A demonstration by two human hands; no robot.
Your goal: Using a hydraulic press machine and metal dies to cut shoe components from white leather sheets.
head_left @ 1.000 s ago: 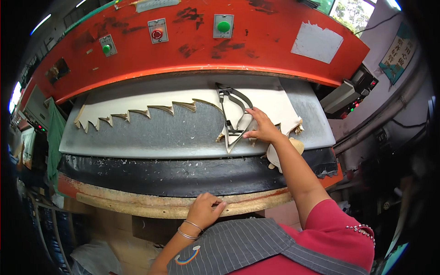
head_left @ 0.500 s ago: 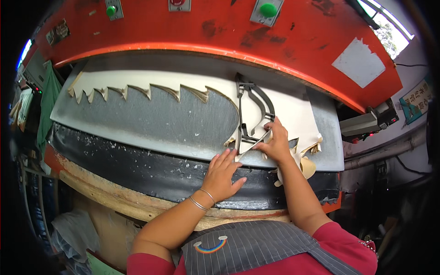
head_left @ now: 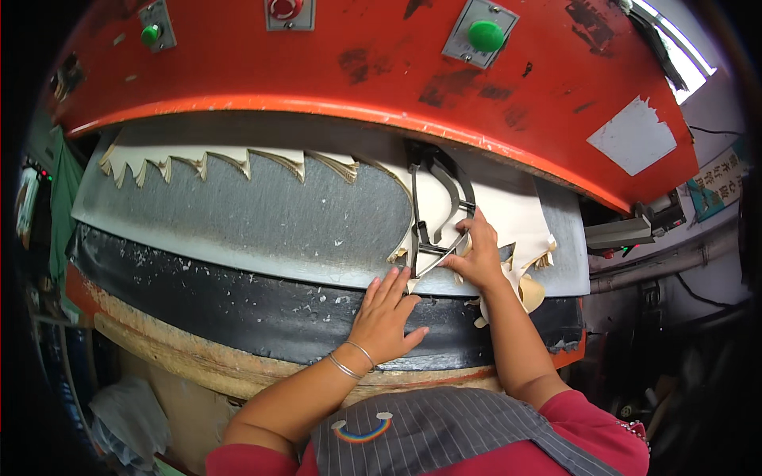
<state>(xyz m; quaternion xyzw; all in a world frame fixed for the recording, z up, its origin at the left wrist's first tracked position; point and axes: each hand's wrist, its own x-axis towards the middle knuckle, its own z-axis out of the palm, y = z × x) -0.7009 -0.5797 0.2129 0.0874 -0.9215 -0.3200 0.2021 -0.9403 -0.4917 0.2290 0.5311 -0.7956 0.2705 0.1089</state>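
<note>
A dark metal cutting die (head_left: 435, 208) with curved blades lies on a stack of cream sheet material (head_left: 508, 210) on the grey bed (head_left: 262, 214) of a red press. My right hand (head_left: 476, 254) rests on the die's near right corner, fingers curled on its frame. Spread flat, my left hand (head_left: 386, 313) lies on the grey bed's front edge, fingertips touching the die's lower tip and the cream stack. Jagged cut-out teeth (head_left: 230, 163) run along the stack's back edge to the left.
The red press head (head_left: 381, 79) hangs just above the bed, with green buttons (head_left: 485, 36) and a red button (head_left: 283, 8). A black pad (head_left: 238, 305) and a wooden ledge (head_left: 159, 357) sit below. Cream offcuts (head_left: 530, 292) hang at the right.
My left hand has come up from the wooden ledge onto the bed beside the die. My right hand has stayed on the die. The view has tilted closer to the bed.
</note>
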